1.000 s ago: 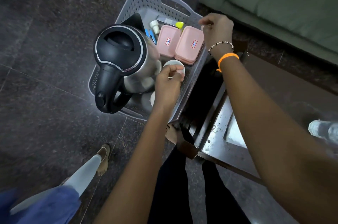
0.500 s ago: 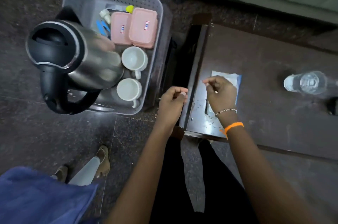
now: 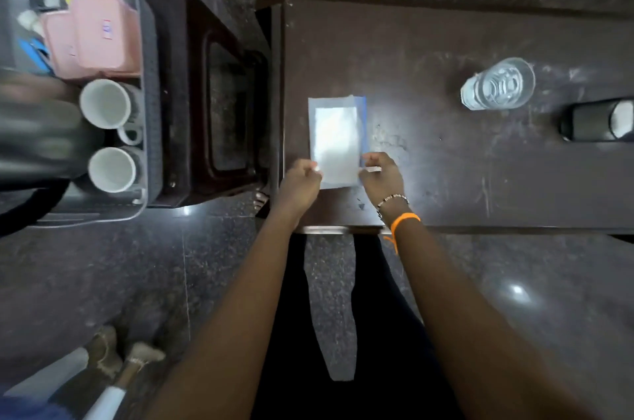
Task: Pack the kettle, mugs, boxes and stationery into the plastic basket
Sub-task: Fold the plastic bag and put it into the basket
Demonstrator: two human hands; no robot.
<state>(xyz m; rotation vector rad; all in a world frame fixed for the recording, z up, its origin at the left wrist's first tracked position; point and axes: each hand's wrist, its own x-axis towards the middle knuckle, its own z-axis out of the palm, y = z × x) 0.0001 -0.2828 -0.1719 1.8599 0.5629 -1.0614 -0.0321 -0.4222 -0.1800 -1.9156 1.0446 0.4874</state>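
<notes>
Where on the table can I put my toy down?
The dark table is bare between the white paper and the water glass, and along its far edge. The near edge is crowded by the left hand and right hand.

Dark wooden table point(image 3: 429, 52), white-and-blue packet point(image 3: 336, 135), water bottle point(image 3: 497, 85) lying, black object point(image 3: 597, 121) at right edge

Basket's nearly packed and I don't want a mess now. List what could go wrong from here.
1. The plastic pouch is pinched only at its near corners by the left hand and right hand; it may sag or slip when lifted.
2. The water bottle lies on the table; a sweeping arm could roll it.
3. The basket already looks crowded by mugs and pink boxes.
</notes>
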